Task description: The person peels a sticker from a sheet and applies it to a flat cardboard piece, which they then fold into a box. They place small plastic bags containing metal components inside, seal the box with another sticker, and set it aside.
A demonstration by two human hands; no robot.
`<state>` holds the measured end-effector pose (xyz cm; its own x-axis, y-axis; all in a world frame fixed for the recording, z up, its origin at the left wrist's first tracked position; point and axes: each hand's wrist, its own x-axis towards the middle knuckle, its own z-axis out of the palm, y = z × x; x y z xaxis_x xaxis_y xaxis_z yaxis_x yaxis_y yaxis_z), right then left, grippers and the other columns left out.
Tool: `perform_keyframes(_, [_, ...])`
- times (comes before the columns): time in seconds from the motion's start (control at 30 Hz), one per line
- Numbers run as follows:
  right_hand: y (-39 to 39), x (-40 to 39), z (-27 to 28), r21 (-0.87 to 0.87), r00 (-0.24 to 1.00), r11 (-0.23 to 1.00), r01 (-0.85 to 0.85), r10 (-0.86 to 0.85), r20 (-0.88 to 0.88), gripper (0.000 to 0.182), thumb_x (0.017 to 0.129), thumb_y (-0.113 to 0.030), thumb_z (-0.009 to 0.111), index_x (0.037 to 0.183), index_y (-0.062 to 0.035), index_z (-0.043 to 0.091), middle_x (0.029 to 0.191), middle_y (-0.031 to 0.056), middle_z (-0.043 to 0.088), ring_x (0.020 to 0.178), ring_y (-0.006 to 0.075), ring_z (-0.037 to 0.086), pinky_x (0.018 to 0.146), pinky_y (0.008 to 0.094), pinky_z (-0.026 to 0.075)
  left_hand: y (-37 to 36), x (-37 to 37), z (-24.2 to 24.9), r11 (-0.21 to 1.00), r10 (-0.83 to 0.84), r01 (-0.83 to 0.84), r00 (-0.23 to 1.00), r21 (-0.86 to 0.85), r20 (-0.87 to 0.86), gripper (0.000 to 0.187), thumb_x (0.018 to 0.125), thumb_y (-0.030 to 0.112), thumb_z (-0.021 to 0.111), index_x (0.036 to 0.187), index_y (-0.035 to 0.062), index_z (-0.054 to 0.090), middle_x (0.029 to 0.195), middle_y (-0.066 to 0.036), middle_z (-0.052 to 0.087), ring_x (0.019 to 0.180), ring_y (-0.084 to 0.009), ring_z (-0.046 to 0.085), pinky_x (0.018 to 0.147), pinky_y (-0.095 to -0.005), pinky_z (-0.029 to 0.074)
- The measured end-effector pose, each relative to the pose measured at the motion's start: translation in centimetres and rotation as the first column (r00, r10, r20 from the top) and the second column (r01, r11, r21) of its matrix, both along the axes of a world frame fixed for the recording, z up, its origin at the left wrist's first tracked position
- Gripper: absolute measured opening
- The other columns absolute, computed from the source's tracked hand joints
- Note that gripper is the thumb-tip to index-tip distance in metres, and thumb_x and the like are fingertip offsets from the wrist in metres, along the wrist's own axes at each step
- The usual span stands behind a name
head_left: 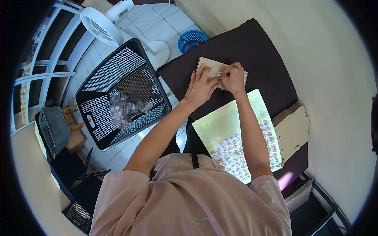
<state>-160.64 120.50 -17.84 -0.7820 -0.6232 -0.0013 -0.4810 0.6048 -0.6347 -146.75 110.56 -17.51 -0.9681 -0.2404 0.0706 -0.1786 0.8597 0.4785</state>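
A small brown cardboard piece (214, 67), flat-topped like a folded box, lies on the dark table. My left hand (200, 87) rests on its left part with fingers spread, pressing it down. At its right side my right hand (234, 78) is closed in a pinch on a small round sticker (219, 74), held right at the cardboard surface. Under my right forearm lies a yellowish sheet (214, 124) with many round stickers (232, 151) in rows on its near part. The forearm hides some of them.
Flattened brown cardboard boxes (292, 131) are stacked at the table's right edge. A black basket (103, 84) holding clear plastic-wrapped items (124, 110) stands left of the dark table (252, 47). Beyond are a white fan (100, 25) and a blue bin (191, 39).
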Motion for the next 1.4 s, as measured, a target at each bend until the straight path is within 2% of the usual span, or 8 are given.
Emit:
perform_keyframes(0.2, [-0.1,0.5,1.2,0.083,0.982,0.981,0.175,-0.18,0.061,0.02,0.067,-0.009,0.078,0.076,0.0013,0.064,0.104,0.0202,0.054,0.1,0.0354,0.052,0.09,0.0422,0.045,-0.1,0.1,0.1,1.0,0.001,0.0,0.999,0.029,-0.035,0.028,0.088,0.023,0.062,0.116,0.017,0.066,0.138,-0.017,0.036,0.14,-0.04,0.024,0.105,-0.0612,0.032])
perform_keyframes(0.3, [-0.1,1.3,1.1,0.046,0.971,0.974,0.223,-0.218,-0.094,0.029,0.064,-0.013,0.082,0.081,-0.0008,0.061,0.107,0.0214,0.052,0.102,0.0359,0.051,0.091,0.0432,0.044,-0.2,0.2,0.1,1.0,0.0,0.002,0.999,0.031,-0.041,0.029,0.088,0.022,0.062,0.116,0.0176,0.065,0.138,-0.017,0.036,0.139,-0.0401,0.024,0.105,-0.0606,0.033])
perform_keyframes(0.5, [-0.2,0.4,1.6,0.162,0.953,0.944,0.289,-0.3,0.047,0.033,0.064,-0.02,0.083,0.082,-0.0026,0.06,0.113,0.0179,0.051,0.104,0.0364,0.051,0.092,0.0441,0.044,-0.2,0.1,0.2,1.0,-0.022,0.022,0.999,0.002,-0.026,0.032,0.089,0.022,0.062,0.12,0.019,0.064,0.139,-0.017,0.035,0.139,-0.0402,0.025,0.107,-0.0586,0.033])
perform_keyframes(0.77, [1.1,-1.6,-2.5,0.114,0.979,0.979,0.171,-0.182,0.087,0.02,0.066,-0.017,0.079,0.076,-0.005,0.066,0.113,0.0167,0.051,0.105,0.0352,0.051,0.093,0.0418,0.043,-1.3,0.5,0.8,0.994,-0.076,0.076,0.997,0.084,-0.002,0.034,0.088,0.023,0.063,0.122,0.0201,0.063,0.14,-0.016,0.035,0.139,-0.0417,0.025,0.109,-0.0579,0.029])
perform_keyframes(0.9, [1.6,-0.6,-1.3,0.059,0.989,0.989,0.134,-0.137,0.053,0.022,0.066,-0.017,0.079,0.079,-0.0051,0.066,0.114,0.017,0.051,0.106,0.0349,0.051,0.093,0.0417,0.043,-1.9,0.5,0.6,0.989,-0.122,0.122,0.993,0.081,-0.004,0.038,0.087,0.024,0.064,0.124,0.0155,0.059,0.141,-0.017,0.035,0.138,-0.043,0.026,0.109,-0.056,0.03])
perform_keyframes(1.07, [1.0,0.3,0.5,0.146,0.987,0.977,0.156,-0.161,0.027,0.026,0.066,-0.013,0.078,0.086,-0.0051,0.063,0.111,0.0167,0.05,0.105,0.0348,0.051,0.093,0.0417,0.043,-1.5,0.3,0.2,0.991,-0.088,0.086,0.996,0.103,0.014,0.046,0.085,0.025,0.066,0.127,0.0116,0.052,0.142,-0.018,0.035,0.138,-0.0434,0.025,0.109,-0.0554,0.032])
perform_keyframes(1.27, [3.2,-2.9,-2.5,0.029,0.985,0.997,0.067,-0.07,0.155,0.024,0.063,-0.006,0.073,0.083,-0.0053,0.06,0.109,0.0157,0.05,0.103,0.0363,0.049,0.091,0.0423,0.043,-0.6,0.3,2.1,0.994,-0.106,0.104,0.987,0.023,0.12,0.054,0.086,0.027,0.066,0.136,0.0219,0.048,0.142,-0.02,0.032,0.141,-0.043,0.018,0.106,-0.0617,0.032])
perform_keyframes(1.4, [5.0,-0.6,1.5,0.092,0.993,0.995,0.047,-0.037,-0.112,0.037,0.06,-0.01,0.082,0.088,-0.0085,0.058,0.119,0.0142,0.049,0.109,0.0365,0.046,0.088,0.048,0.045,-0.7,0.0,2.0,0.994,-0.109,0.102,0.98,0.049,0.165,0.049,0.086,0.027,0.066,0.133,0.0248,0.054,0.143,-0.019,0.03,0.141,-0.0435,0.015,0.104,-0.0648,0.033])
